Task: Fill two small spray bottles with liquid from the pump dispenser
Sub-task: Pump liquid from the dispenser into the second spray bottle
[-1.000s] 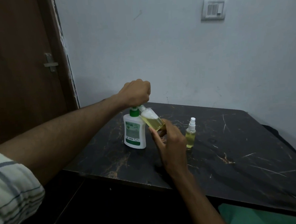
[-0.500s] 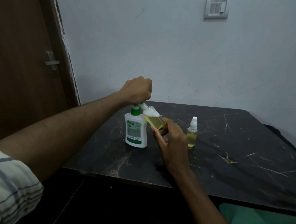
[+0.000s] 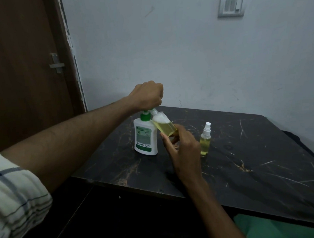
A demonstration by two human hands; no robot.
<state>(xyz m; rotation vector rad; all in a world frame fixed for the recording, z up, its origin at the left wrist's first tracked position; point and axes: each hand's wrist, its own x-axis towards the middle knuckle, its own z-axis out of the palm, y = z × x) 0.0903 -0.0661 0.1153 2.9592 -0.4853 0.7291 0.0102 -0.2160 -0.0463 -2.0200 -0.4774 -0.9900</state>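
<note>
the left hand (image 3: pixel 147 95), fingers curled, presses the white pump dispenser with green top (image 3: pixel 145 136); the right hand (image 3: pixel 183 146) holds a tilted clear small bottle of yellow liquid (image 3: pixel 164 124) (foam inside) at its spout, on the black marbled bench (image 3: pixel 247 168).

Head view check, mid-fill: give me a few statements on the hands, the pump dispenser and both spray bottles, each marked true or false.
1. The left hand sits fisted on top of the white pump dispenser with the green collar. True.
2. The right hand holds a tilted clear small bottle of yellow liquid with its mouth at the pump. True.
3. The held bottle wears its spray cap. False: no cap shows on it.
4. The capped small spray bottle lies on its side. False: it stands upright on the dark marble-patterned table.
5. The standing bottle is empty. False: it holds yellow liquid.
</note>
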